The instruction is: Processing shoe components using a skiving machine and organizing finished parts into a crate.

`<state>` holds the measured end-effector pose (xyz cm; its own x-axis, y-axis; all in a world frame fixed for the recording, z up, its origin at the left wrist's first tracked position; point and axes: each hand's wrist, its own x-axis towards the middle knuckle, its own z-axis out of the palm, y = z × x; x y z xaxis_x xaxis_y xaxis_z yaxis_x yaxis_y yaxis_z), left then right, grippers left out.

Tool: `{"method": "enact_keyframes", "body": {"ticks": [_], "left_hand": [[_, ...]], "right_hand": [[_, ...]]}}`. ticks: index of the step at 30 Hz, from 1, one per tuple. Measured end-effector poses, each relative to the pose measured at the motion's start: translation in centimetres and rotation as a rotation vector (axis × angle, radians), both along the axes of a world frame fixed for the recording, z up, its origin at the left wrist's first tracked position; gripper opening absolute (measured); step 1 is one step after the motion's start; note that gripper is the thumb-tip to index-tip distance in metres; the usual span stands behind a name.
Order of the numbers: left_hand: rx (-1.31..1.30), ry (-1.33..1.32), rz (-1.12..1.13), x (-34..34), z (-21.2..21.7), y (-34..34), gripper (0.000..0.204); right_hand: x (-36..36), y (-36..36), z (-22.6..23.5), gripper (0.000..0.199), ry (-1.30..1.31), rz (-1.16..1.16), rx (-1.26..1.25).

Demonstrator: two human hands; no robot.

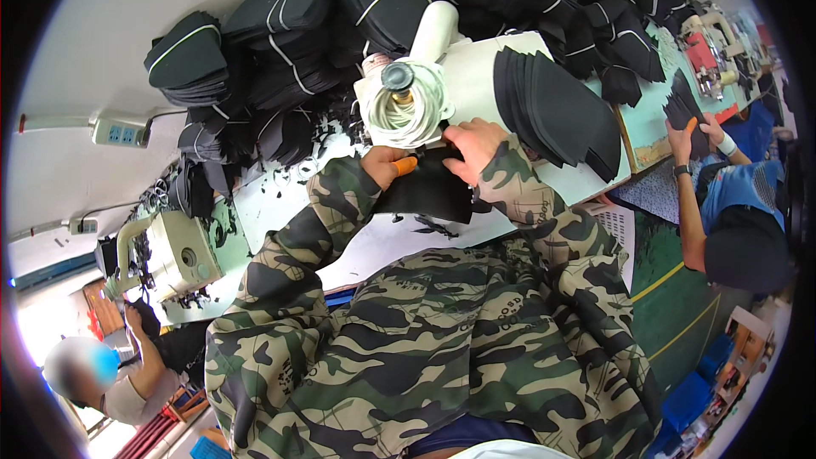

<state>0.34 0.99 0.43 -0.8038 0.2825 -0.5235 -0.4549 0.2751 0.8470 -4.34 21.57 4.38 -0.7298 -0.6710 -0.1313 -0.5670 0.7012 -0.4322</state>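
A curved black flat piece (429,191), like fabric or foam sheet, lies on the white table right below the head of a sewing machine (463,59). My left hand (387,166), with an orange cover on one digit, grips the piece's upper left edge. At its upper right edge, my right hand (478,149) is closed over the piece, with the thumb on top. A coil of white cord (406,115) around a dark-topped spindle sits on the machine just beyond both hands and hides the needle area. Right of the machine rests a fanned stack of black pieces (557,110).
Tied bundles of black pieces (280,30) line the wall. Black scraps (319,144) litter the white table (365,251). Another sewing machine (183,246) stands at left near a seated person (136,365). At right, a co-worker (722,195) holds black pieces beside a further machine (710,51).
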Motion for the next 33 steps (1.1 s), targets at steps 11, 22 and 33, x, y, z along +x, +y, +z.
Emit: {"method": "enact_keyframes", "body": {"ticks": [11,22,33], "left_hand": [[0.115,-0.323,0.113,-0.7,1.7,-0.5,0.018],[0.284,-0.080,-0.091,5.0,4.3,3.2,0.033],[0.619,-0.206,-0.039,3.6,5.2,3.4,0.051]], "right_hand": [[5.3,4.7,0.3,0.014,-0.100,-0.325,-0.419],[10.6,2.5,3.4,0.025,-0.035,-0.104,-0.722],[7.7,6.6,2.7,0.019,-0.722,-0.542,-0.917]]}}
